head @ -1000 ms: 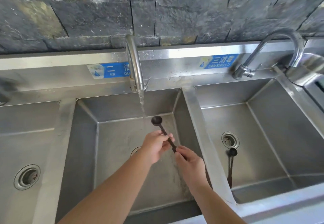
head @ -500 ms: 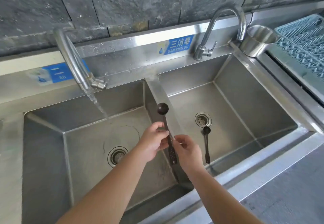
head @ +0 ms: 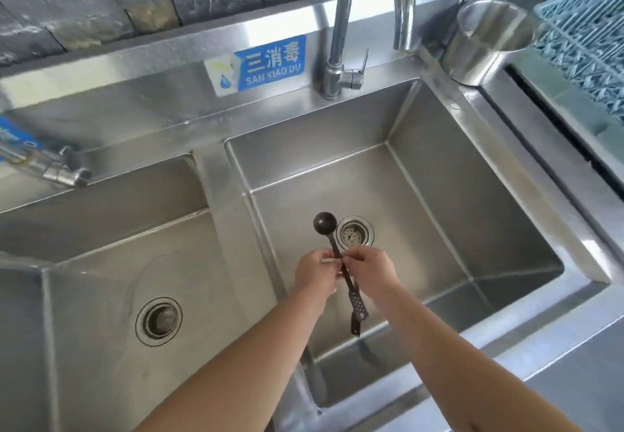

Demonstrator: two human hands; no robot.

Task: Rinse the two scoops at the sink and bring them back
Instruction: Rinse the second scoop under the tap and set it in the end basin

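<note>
A dark long-handled scoop (head: 325, 223) is held over the right basin (head: 439, 202), its round bowl pointing away from me beside the drain (head: 356, 235). My left hand (head: 315, 273) and my right hand (head: 369, 269) both pinch its handle at mid-length, fingertips almost touching. The perforated handle end (head: 358, 303) hangs free toward me. Just below it a second dark handle tip (head: 355, 326) shows against the basin floor; the rest of that scoop is hidden behind my right hand and the held scoop.
A curved tap (head: 337, 26) stands behind the right basin, with a blue label (head: 270, 63) to its left. The neighbouring basin (head: 101, 296) has its own drain (head: 158, 320) and tap (head: 64, 173). At the right are a steel cup (head: 486, 39) and a blue rack (head: 587, 43).
Both hands carried the scoop rightward from under the running tap, across the divider, to above the right basin. My right hand slid up the handle close to my left.
</note>
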